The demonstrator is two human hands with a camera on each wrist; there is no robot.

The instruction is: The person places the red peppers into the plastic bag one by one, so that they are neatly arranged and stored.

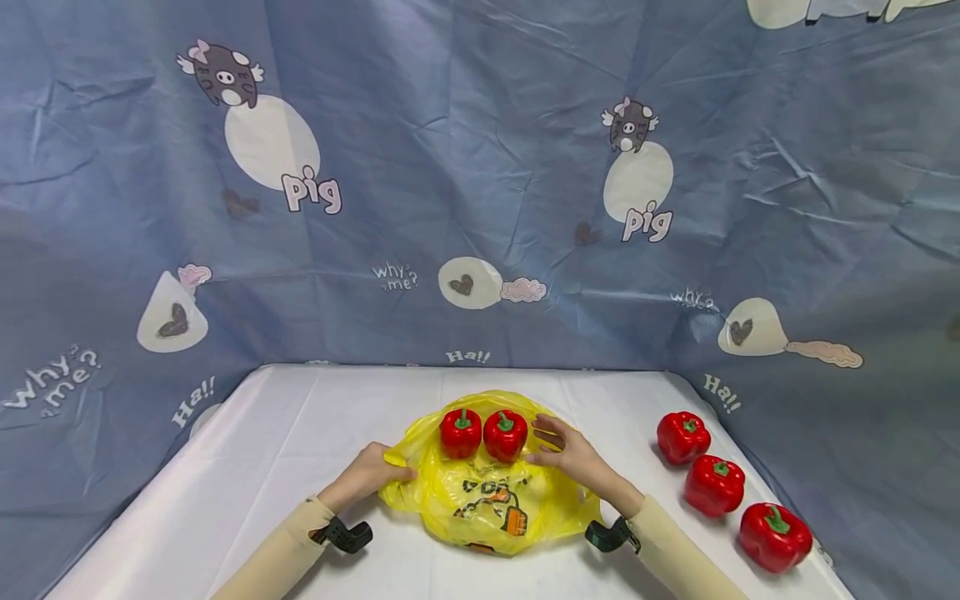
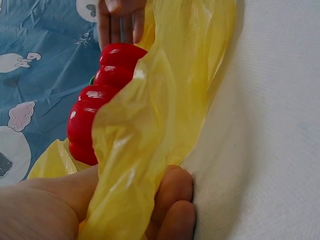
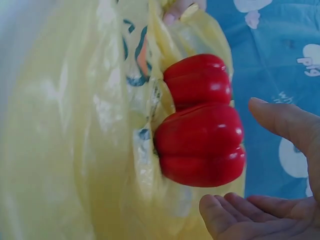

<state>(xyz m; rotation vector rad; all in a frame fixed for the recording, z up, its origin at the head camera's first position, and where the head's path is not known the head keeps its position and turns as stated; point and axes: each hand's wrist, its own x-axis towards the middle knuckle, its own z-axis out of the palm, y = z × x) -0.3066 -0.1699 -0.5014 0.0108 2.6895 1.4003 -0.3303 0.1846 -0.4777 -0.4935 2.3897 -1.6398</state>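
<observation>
Nearest, a black mount (image 1: pixel 348 536) sat at each wrist, where it probably left the fingers free. Off to the right, 3 peppers (image 1: pixel 776 537) stood in a slanting row, stems up and well apart from the bag (image 1: pixel 442 483), perhaps to leave room for the arms. The bag lay spread on the white surface (image 1: pixel 300 450); dark and orange print (image 1: pixel 491 508) crossed its near part, but creases broke up the letters, so no brand could be read. The left hand (image 1: pixel 378 471) gripped the bag's left edge, plastic caught between thumb and fingers, likely to steady the rim. The right hand (image 1: pixel 567 457) was released, fingers extended and holding nothing, just beside 2 more peppers (image 1: pixel 505 436). Those 2 sat side by side on the plastic toward the bag's far edge; whether they were fully inside it, I could not tell. No label showed on any pepper. Behind hung a blue cloth (image 1: pixel 480 125), probably a screen, printed with "pig", "why me?" and "Ha!!".
</observation>
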